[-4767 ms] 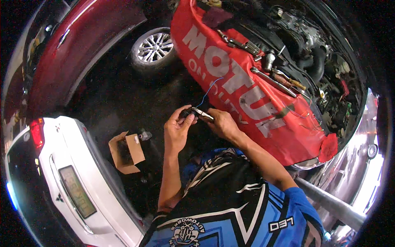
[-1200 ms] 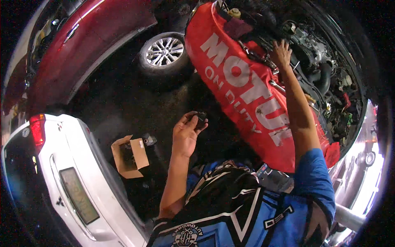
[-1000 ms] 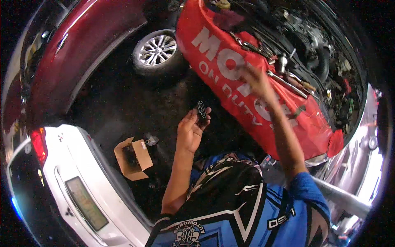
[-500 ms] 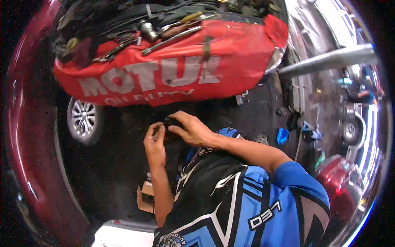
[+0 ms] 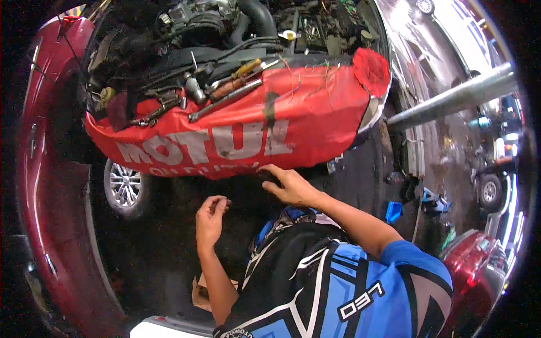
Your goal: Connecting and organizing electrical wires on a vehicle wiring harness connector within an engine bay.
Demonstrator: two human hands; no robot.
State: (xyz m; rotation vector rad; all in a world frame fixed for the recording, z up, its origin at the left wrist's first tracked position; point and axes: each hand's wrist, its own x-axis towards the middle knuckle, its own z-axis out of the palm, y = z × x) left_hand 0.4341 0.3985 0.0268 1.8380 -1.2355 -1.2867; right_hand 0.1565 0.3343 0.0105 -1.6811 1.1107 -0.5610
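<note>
My left hand (image 5: 210,221) is raised over the dark floor, its fingertips pinched around something small and dark that I cannot make out. To its right, my right hand (image 5: 293,187) reaches to the lower edge of a red fender cover (image 5: 327,124), thumb and forefinger apart. No held thing shows between those fingers. The cover drapes over the front of a car with its engine bay exposed. Along its top lie a long silver wrench-like bar (image 5: 225,100), a yellow-handled tool (image 5: 246,69), a round-headed metal tool (image 5: 194,89) and pliers-like tools (image 5: 160,104).
A dark red car body (image 5: 56,186) runs along the left, with a silver wheel (image 5: 125,186) beside it. A grey post (image 5: 451,96) slants in at the right. On the floor lie a cardboard box (image 5: 201,293) and a blue container (image 5: 394,212). Loose wires (image 5: 293,79) cross the cover.
My hands have moved apart; the right went right, toward the cover's edge. The black thing between them no longer shows. The view has tilted up, revealing more of the engine bay.
</note>
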